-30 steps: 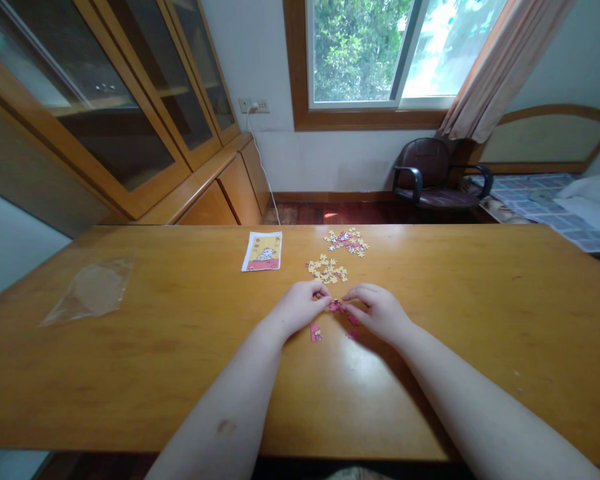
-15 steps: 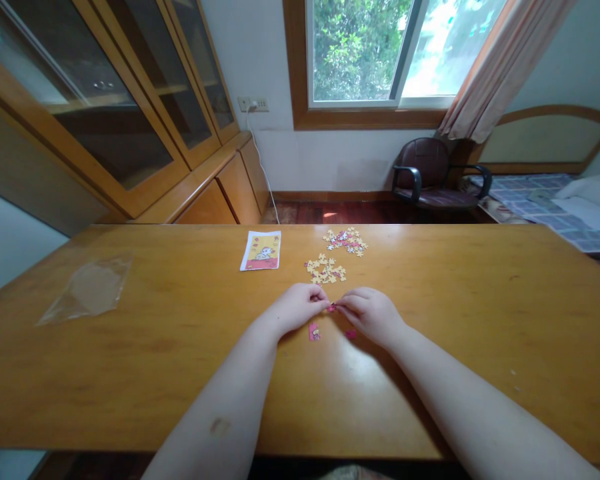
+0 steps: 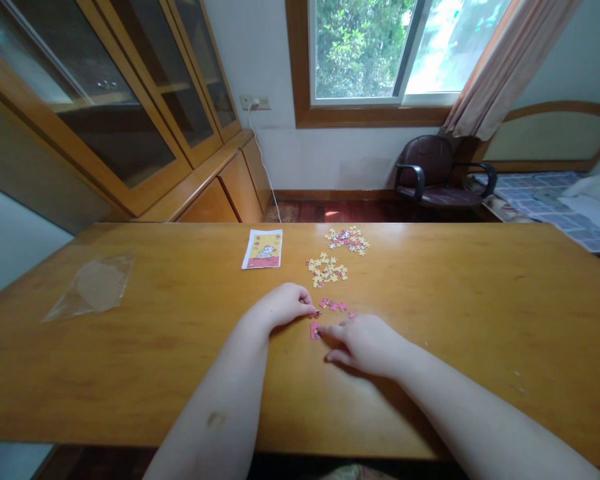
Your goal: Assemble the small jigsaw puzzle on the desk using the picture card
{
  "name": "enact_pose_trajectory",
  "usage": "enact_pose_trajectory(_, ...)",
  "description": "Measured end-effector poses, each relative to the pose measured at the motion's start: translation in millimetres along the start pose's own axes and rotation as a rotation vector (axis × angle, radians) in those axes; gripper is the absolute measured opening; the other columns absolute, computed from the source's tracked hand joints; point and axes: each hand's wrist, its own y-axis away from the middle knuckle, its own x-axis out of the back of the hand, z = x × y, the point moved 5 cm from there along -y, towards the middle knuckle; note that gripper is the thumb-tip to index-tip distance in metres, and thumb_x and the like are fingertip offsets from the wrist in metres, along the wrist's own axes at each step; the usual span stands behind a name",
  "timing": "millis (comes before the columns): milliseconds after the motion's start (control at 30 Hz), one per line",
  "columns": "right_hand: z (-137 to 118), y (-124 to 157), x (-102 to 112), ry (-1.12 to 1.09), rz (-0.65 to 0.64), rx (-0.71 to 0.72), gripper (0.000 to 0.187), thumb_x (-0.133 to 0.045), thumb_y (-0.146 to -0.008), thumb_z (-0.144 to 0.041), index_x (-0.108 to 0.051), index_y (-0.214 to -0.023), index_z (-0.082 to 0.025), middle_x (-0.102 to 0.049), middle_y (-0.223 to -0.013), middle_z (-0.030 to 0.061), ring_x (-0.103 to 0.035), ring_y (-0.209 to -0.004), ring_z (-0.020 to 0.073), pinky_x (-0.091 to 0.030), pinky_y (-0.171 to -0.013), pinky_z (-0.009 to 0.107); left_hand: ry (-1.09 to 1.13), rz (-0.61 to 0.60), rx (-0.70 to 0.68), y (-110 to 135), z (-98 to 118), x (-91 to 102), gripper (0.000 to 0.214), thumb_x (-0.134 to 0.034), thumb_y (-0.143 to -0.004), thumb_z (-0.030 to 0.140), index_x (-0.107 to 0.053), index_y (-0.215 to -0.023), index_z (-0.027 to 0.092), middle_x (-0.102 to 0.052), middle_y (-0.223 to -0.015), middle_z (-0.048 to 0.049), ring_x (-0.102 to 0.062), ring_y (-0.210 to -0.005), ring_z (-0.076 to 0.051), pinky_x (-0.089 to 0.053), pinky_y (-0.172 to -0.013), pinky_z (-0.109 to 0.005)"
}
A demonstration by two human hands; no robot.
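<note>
My left hand (image 3: 291, 303) pinches a small pink puzzle piece (image 3: 315, 313) just above the table. Directly below it lies a joined pink puzzle section (image 3: 315, 331), and the outstretched index finger of my right hand (image 3: 367, 343) touches its right edge. The right thumb is held apart from that finger, with nothing between them. Several loose pink pieces (image 3: 334, 305) form a short row beyond my hands. Farther back is a pile of mostly yellow puzzle pieces (image 3: 326, 269), and behind it a mixed pile of yellow, pink and white pieces (image 3: 347, 240).
A picture card (image 3: 263, 249) with a white animal on yellow and pink lies at the far left of the piles. A clear plastic bag (image 3: 95, 285) is flat on the left of the wooden table (image 3: 180, 373). An office chair (image 3: 430, 170) stands beyond the table.
My hands have parted. The left moved left and nearer with a pink piece; the right came down to the joined section, uncovering the row of loose pink pieces.
</note>
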Motion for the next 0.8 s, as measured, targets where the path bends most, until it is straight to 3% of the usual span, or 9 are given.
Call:
enact_pose_trajectory(367,2.8,-2.0,-4.1,-0.020,-0.023,-0.023,0.055,-0.051,-0.085,-0.056,-0.051,-0.134,-0.030,-0.073,-0.091,0.0089,-0.068,-0.078,0.0262,-0.044,-0.066,0.030,-0.086,-0.073,0.022,-1.0,-2.6,-6.0,0.023,-0.062,-0.068,0.042,-0.071,-0.074,0.021,-0.070,-0.070,-0.0001,-0.059,-0.063,-0.016,-0.038,-0.055,-0.025)
enact_pose_trajectory(800,1.3,-1.9,-2.6,-0.028,-0.055,-0.051,0.056,-0.049,-0.085,-0.058,-0.051,-0.133,-0.028,-0.073,-0.088,0.0102,-0.068,-0.078,0.0279,-0.045,-0.066,0.032,-0.230,-0.036,0.083,0.9,5.6,-4.3,0.015,-0.064,-0.066,0.035,-0.071,-0.071,0.022,-0.070,-0.069,0.0000,-0.058,-0.061,-0.014,-0.035,-0.052,-0.024)
